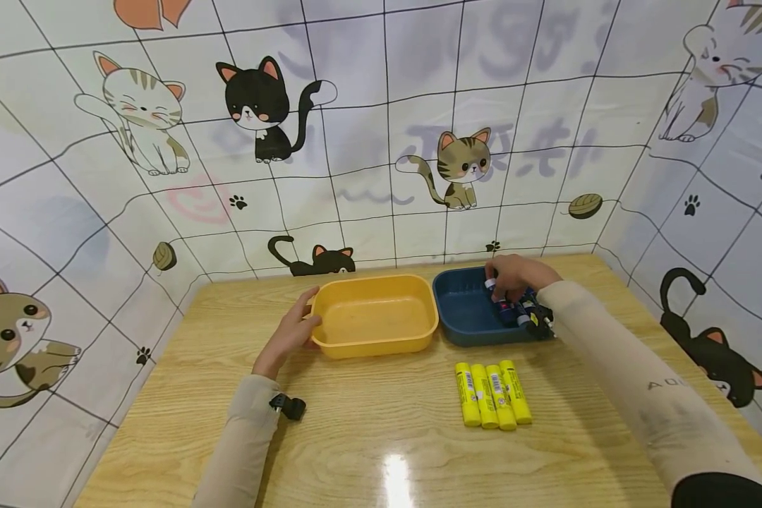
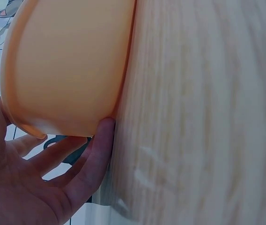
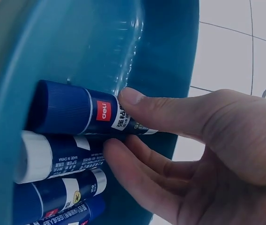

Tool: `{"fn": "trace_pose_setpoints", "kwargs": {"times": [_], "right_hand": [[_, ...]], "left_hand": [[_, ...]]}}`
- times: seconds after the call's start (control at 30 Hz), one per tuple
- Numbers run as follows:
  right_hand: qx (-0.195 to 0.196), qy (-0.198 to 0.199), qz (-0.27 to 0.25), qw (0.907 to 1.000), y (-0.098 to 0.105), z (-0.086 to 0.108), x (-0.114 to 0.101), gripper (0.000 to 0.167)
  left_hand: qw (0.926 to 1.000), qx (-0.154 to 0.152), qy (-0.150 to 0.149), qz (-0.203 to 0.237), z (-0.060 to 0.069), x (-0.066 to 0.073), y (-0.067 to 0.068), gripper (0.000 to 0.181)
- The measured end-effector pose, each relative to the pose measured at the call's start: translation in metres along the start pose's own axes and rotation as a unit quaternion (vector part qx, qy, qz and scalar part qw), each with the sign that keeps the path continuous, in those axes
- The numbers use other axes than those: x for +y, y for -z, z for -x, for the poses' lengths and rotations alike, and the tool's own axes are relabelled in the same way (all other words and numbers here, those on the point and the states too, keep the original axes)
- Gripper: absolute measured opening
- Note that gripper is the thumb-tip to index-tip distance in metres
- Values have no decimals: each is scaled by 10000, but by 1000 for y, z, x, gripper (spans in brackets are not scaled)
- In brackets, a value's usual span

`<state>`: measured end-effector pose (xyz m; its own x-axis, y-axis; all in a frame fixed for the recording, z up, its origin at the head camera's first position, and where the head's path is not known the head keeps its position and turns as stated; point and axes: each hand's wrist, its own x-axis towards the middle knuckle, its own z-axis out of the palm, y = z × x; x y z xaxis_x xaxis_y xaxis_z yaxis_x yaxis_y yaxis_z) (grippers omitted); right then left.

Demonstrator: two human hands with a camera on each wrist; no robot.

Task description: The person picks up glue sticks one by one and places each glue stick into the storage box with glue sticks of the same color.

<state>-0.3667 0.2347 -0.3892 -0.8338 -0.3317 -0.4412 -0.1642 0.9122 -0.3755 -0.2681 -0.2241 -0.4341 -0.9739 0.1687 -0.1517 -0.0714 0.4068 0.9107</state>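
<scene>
My left hand (image 1: 288, 333) holds the left end of a yellow tray (image 1: 373, 321); in the left wrist view its fingers (image 2: 104, 140) lie against the tray's outer wall (image 2: 72, 70). Inside a dark blue tray (image 1: 466, 310), my right hand (image 1: 514, 276) pinches a dark blue glue stick with a blue cap (image 3: 67, 110). The thumb (image 3: 135, 98) presses on its label side, with the fingertips below. Beside it lie a glue stick with a white end (image 3: 74, 157) and several other dark blue sticks (image 3: 53, 194), partly hidden in the head view by the hand.
Several yellow glue sticks (image 1: 495, 395) lie side by side on the wooden table (image 1: 368, 423), in front of the blue tray. The two trays stand next to each other near the table's back edge. Behind and at both sides are walls with cat drawings (image 1: 368, 141).
</scene>
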Motion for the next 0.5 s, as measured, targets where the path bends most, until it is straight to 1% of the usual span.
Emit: {"fn": "trace_pose_setpoints", "kwargs": {"times": [0.17,0.27,0.43,0.5], "right_hand": [[51,-26,195,9998,-1,-1,-2,42],[-34,27,276,9996,-1,-3,0,45],[-325,-24,108,9994,-2,-6,5,49],[-382,-87,8,9992,-3,-5,6,50]], "left_hand": [[10000,37,-1,-39,-1,-1,1,70],[10000,51,2,-53,-1,-1,1,70],[10000,23,10,-30,0,0,1,70],[10000,14,12,-26,0,0,1,71]]}}
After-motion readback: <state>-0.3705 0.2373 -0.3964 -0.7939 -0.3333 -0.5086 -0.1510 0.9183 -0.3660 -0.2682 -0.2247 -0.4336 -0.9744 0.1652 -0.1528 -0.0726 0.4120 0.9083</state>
